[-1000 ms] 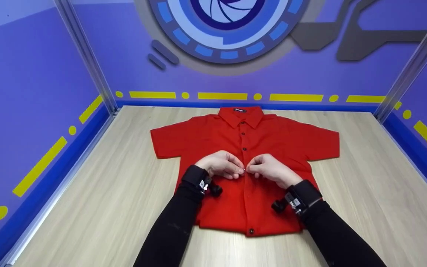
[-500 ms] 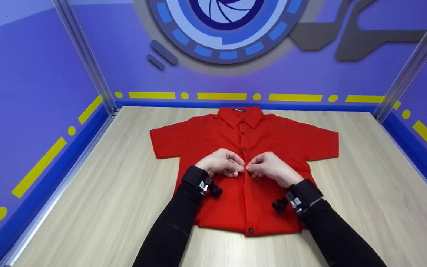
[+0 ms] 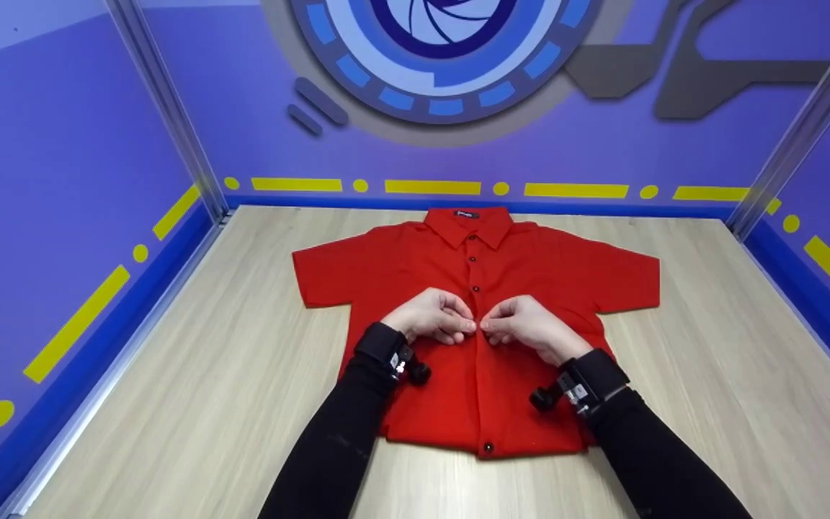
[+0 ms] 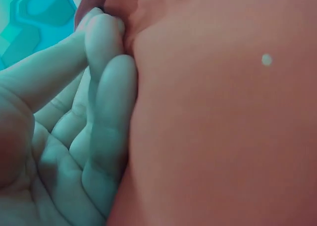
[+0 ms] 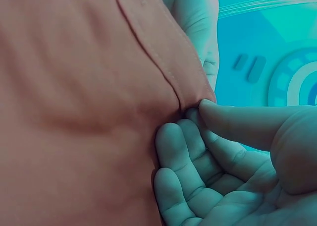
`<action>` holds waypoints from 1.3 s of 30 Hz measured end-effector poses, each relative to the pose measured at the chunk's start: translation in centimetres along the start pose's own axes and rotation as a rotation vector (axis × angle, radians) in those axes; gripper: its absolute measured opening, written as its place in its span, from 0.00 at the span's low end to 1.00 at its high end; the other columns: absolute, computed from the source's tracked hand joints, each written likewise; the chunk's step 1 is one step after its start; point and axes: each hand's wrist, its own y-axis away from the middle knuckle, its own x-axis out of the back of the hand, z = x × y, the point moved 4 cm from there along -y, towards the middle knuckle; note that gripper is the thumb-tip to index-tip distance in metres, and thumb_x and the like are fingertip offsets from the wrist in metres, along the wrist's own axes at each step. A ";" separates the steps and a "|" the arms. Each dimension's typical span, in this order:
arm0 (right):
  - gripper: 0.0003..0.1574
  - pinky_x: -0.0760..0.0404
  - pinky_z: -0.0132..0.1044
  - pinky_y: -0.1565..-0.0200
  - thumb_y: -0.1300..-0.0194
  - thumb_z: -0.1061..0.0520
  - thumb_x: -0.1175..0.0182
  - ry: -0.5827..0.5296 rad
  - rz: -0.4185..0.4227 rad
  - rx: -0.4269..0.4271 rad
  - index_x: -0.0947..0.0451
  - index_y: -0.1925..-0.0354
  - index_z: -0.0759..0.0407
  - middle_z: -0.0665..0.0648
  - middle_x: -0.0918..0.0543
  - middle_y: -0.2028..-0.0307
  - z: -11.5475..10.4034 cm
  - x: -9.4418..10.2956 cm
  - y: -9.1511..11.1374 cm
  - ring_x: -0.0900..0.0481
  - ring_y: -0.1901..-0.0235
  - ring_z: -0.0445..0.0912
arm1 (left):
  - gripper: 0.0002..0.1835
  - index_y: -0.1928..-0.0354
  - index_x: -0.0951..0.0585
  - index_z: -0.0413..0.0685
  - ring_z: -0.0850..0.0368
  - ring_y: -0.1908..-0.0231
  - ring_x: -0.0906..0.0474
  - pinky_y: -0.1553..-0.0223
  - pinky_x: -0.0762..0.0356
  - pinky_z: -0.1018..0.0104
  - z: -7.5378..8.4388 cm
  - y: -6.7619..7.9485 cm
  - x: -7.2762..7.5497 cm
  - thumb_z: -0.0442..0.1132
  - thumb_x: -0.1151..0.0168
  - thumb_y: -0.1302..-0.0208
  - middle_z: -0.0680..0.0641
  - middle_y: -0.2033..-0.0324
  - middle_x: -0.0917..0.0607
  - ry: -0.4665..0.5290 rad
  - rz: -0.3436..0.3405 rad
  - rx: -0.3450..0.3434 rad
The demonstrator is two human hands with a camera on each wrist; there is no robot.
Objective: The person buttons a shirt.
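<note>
A red short-sleeved shirt (image 3: 429,411) lies front up, collar away from me. Dark buttons (image 3: 476,289) show along the upper placket, and another button (image 3: 488,447) sits at the bottom hem. At mid-placket my left hand (image 3: 433,317) pinches the cloth between thumb and fingers. Just across from it, my right hand (image 3: 523,326) pinches the placket edge, its thumb (image 5: 237,122) on top in the right wrist view. The fingertips of both hands nearly meet. Any button or buttonhole between them is hidden. The left wrist view shows a small pale spot (image 4: 267,60) on the cloth.
The shirt lies on a light wood table (image 3: 192,375). Purple-blue panels (image 3: 357,151) with yellow marks enclose the back and both sides, with metal posts (image 3: 170,108) at the corners. Each wrist carries a black strapped camera (image 3: 545,398).
Both hands have shifted very slightly up the placket while keeping their pinch. A small shiny spot between the fingertips one second ago is now out of sight. The shirt lies as before.
</note>
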 end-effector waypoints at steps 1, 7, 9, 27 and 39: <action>0.11 0.19 0.38 0.61 0.37 0.56 0.35 -0.003 0.003 0.001 0.15 0.60 0.62 0.59 0.14 0.69 0.0 0.0 0.0 0.17 0.68 0.50 | 0.11 0.63 0.14 0.45 0.59 0.77 0.16 0.73 0.16 0.66 0.0 0.1 0.0 0.41 0.26 0.47 0.44 0.72 0.12 -0.011 0.003 0.000; 0.08 0.19 0.38 0.62 0.38 0.58 0.35 -0.009 0.033 0.014 0.15 0.63 0.61 0.58 0.15 0.71 -0.1 0.0 0.1 0.17 0.69 0.50 | 0.08 0.65 0.12 0.45 0.59 0.77 0.15 0.74 0.17 0.67 0.1 0.4 -0.2 0.42 0.30 0.42 0.44 0.72 0.12 -0.063 -0.045 -0.007; 0.07 0.19 0.39 0.63 0.38 0.58 0.36 -0.003 0.043 0.019 0.15 0.64 0.62 0.59 0.15 0.71 -0.1 -0.1 0.1 0.17 0.70 0.50 | 0.08 0.64 0.12 0.44 0.59 0.76 0.15 0.73 0.17 0.67 0.1 0.5 -0.3 0.41 0.32 0.40 0.43 0.71 0.11 -0.059 -0.076 -0.012; 0.04 0.28 0.34 0.73 0.39 0.57 0.35 0.185 0.121 0.036 0.16 0.69 0.56 0.63 0.17 0.74 -0.5 -0.5 0.4 0.21 0.73 0.52 | 0.17 0.58 0.13 0.44 0.54 0.70 0.13 0.68 0.16 0.65 -0.1 0.7 -0.5 0.50 0.32 0.40 0.38 0.64 0.12 0.037 -0.129 0.036; 0.05 0.28 0.34 0.71 0.39 0.55 0.33 0.211 0.077 0.048 0.14 0.68 0.55 0.61 0.16 0.73 -0.3 -0.2 0.4 0.22 0.74 0.50 | 0.11 0.63 0.11 0.43 0.58 0.74 0.14 0.71 0.17 0.69 0.0 0.5 -0.6 0.43 0.29 0.43 0.41 0.69 0.12 -0.033 -0.092 0.038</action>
